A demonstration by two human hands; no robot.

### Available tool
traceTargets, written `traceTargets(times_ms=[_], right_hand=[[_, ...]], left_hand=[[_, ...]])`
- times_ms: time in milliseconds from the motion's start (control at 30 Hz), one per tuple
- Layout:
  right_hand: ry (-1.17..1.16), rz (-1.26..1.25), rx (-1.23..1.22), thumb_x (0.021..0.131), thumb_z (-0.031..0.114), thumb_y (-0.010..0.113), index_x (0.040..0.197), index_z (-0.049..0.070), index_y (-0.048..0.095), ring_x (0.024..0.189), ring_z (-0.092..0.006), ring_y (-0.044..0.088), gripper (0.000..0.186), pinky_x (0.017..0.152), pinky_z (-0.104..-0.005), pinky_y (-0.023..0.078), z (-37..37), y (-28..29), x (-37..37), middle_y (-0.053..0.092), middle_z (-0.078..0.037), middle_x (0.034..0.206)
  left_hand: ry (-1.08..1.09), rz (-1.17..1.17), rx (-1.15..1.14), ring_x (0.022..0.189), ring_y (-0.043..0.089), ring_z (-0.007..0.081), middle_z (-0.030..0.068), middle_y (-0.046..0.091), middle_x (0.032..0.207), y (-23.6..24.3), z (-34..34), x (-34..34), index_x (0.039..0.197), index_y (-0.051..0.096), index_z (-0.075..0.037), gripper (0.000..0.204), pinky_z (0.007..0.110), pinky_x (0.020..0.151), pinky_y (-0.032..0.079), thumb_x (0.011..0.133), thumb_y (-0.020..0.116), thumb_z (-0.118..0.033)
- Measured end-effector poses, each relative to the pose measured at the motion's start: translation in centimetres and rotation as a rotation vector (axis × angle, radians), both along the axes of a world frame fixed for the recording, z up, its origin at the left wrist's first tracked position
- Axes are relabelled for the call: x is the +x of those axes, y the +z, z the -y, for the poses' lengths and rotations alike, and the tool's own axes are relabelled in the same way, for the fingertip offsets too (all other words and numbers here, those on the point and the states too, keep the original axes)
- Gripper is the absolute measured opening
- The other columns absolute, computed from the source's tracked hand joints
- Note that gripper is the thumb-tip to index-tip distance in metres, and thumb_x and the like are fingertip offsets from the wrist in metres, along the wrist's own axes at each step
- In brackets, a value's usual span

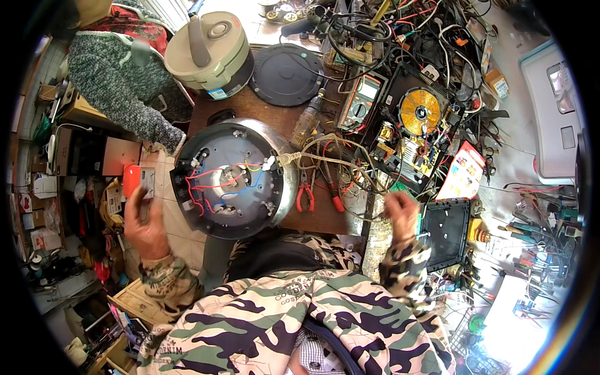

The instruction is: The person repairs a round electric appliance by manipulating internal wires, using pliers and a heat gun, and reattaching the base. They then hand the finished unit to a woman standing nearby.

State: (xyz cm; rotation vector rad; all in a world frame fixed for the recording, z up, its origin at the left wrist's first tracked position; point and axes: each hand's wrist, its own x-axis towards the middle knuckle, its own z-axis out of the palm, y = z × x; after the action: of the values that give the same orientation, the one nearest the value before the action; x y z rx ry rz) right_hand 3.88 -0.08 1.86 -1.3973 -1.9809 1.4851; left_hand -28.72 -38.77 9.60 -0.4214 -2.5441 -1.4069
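An upturned round steel appliance base [228, 187] lies on a wooden table [331, 219], its red and blue wiring exposed, with a power cord plug [286, 159] at its right side. Left of it, my left hand [145, 225] is raised, fingers apart and holding nothing visible. My right hand [401, 215] is right of the base, fingers curled beside the looped cord [359, 169]; I cannot make out what they grip. Red-handled pliers [305, 197] and another red-handled tool [334, 197] lie between base and right hand, below a translucent screwdriver-like tool [307, 122].
A beige cooker lid [197, 59], black round plate [284, 75], multimeter [362, 103], opened induction board [419, 112] and tangled wires crowd the back and right. A black panel [444, 234] is beside my right hand. A grey fleece garment [122, 94] lies far left.
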Motion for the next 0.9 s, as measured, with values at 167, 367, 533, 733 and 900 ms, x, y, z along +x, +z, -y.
traceTargets(times_ms=[167, 367, 533, 733, 900], right_hand=[[0.202, 0.129, -0.258, 0.088, 0.021, 0.072, 0.091, -0.001, 0.072, 0.066, -0.0129, 0.062, 0.022, 0.060, -0.0311, 0.050, 10.6, -9.2, 2.9, 0.071, -0.008, 0.075], [0.534, 0.080, 0.092, 0.086, 0.024, 0.070, 0.093, 0.003, 0.070, 0.078, -0.0396, 0.067, 0.023, 0.070, -0.0448, 0.052, 10.9, -7.7, -4.0, 0.069, -0.022, 0.083], [0.367, 0.035, 0.247, 0.084, 0.025, 0.072, 0.089, 0.002, 0.069, 0.072, -0.0361, 0.068, 0.024, 0.064, -0.0435, 0.051, 7.0, -7.8, -4.9, 0.068, -0.019, 0.079], [0.102, 0.109, 0.165, 0.085, 0.023, 0.070, 0.095, 0.001, 0.073, 0.069, -0.0262, 0.070, 0.024, 0.064, -0.0356, 0.054, 3.0, -13.1, 0.8, 0.072, -0.015, 0.077], [-0.189, 0.256, 0.343, 0.083, 0.019, 0.075, 0.104, -0.005, 0.069, 0.071, -0.0202, 0.070, 0.033, 0.064, -0.0342, 0.055, -0.2, -12.8, 2.9, 0.073, -0.016, 0.082]], left_hand=[[0.183, 0.314, -0.094, 0.097, 0.064, 0.0183, 0.0113, 0.069, 0.108, -9.9, 10.2, 3.4, 0.119, 0.065, 0.003, 0.031, 0.033, 0.087, 0.051, 0.094, 0.067, -0.015], [-0.078, 0.553, -0.633, 0.083, 0.071, 0.0336, 0.0214, 0.072, 0.093, -12.4, 8.1, 9.9, 0.112, 0.069, 0.000, 0.038, 0.043, 0.078, 0.054, 0.081, 0.071, -0.022], [-0.186, 0.582, -0.506, 0.086, 0.071, 0.0371, 0.0238, 0.071, 0.098, -13.4, 7.7, 11.4, 0.113, 0.068, 0.003, 0.041, 0.044, 0.080, 0.054, 0.081, 0.072, -0.022], [-0.293, 0.597, -0.505, 0.089, 0.072, 0.0337, 0.0238, 0.071, 0.104, -14.9, 8.4, 11.4, 0.114, 0.067, 0.005, 0.044, 0.043, 0.079, 0.056, 0.080, 0.072, -0.022], [-0.433, 0.541, -0.628, 0.086, 0.071, 0.0339, 0.0231, 0.070, 0.104, -17.2, 8.9, 11.0, 0.113, 0.067, 0.005, 0.044, 0.043, 0.078, 0.056, 0.079, 0.073, -0.023]])
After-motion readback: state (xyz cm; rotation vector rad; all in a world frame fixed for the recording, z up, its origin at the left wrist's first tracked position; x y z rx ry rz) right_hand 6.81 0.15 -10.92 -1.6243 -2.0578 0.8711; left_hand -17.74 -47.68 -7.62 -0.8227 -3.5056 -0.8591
